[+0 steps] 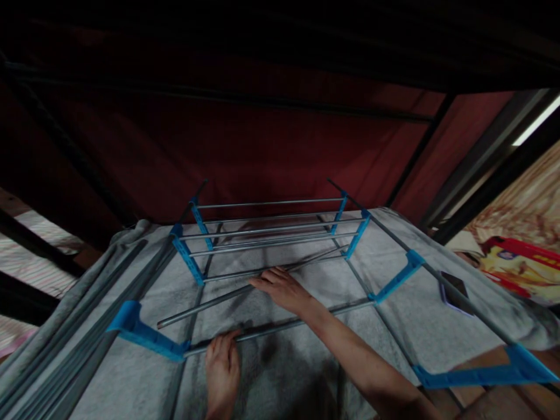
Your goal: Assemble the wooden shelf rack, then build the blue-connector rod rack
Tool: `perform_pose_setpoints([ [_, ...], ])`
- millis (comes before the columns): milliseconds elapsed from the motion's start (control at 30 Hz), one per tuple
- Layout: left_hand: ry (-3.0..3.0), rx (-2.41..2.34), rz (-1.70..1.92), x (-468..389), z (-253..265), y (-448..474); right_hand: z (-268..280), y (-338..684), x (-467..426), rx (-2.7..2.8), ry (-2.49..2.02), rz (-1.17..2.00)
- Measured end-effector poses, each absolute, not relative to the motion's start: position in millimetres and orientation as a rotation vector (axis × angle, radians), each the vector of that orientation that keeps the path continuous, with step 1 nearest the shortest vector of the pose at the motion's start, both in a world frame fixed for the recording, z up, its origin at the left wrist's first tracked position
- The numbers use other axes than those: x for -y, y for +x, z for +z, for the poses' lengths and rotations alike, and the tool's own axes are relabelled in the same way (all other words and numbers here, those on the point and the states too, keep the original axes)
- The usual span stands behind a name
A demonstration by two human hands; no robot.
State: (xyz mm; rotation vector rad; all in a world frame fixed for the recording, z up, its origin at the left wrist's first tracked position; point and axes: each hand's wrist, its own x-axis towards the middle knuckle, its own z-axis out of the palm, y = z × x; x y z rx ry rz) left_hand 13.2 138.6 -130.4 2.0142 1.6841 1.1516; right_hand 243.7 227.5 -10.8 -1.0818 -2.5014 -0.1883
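Note:
A rack frame of grey metal tubes and blue plastic brackets (188,255) lies on a grey blanket. My right hand (284,289) is closed round a loose metal tube (205,306) that slants across the frame, its near end pointing left and free. Lower down, my left hand (223,359) has its fingers curled over the crossbar (271,329), close to the left blue bracket (149,338). That crossbar runs right to another blue bracket (398,277). The palm sides of both hands are hidden.
Several loose tubes (109,312) lie along the blanket (262,379) on the left. A phone (455,293) rests on the right, near a red and yellow box (520,268). Dark posts and a red cloth (262,146) enclose the back.

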Motion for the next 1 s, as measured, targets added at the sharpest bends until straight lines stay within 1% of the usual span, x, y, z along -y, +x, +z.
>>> perform_pose_setpoints([
  [233, 2.082, -1.699, 1.128, -140, -132, 11, -19, 249, -245, 2.525, -1.059, -0.225],
  [533, 2.068, -1.713, 1.148, -140, -133, 12, -28, 249, -250, 2.533, -1.071, -0.195],
  [1000, 2.015, -1.729, 1.081, -140, -127, 13, -27, 251, -254, 2.628, -1.038, -0.226],
])
